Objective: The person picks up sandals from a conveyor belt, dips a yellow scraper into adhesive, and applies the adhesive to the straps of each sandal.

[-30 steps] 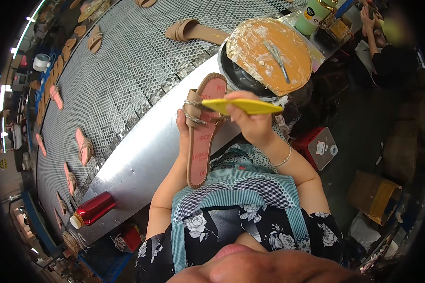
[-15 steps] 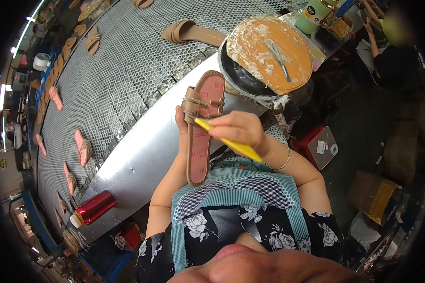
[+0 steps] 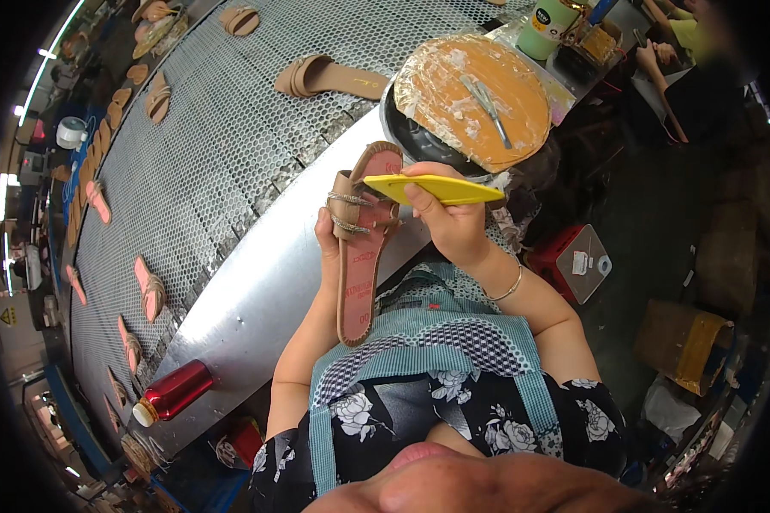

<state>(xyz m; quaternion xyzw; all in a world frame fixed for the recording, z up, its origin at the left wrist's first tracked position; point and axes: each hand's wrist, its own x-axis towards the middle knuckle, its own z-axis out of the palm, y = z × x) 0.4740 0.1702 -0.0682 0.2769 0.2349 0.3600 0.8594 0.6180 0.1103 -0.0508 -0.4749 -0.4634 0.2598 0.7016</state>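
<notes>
Left hand holds a tan sandal, right hand a flat yellow tool at its straps.
Sandal held over the near side of the metal ledge, in front of the apron, toe end pointing away, pink insole facing up. Left thumb clamped on its left edge by the straps, other fingers hidden behind it. Right thumb and fingers clamped together on the yellow tool; its left tip is at the straps, can't tell if touching. Black bowl just beyond, orange disc over it, tweezers lying on the disc. Mesh belt past the ledge with more sandals; red bottle lies at the ledge's left end.
</notes>
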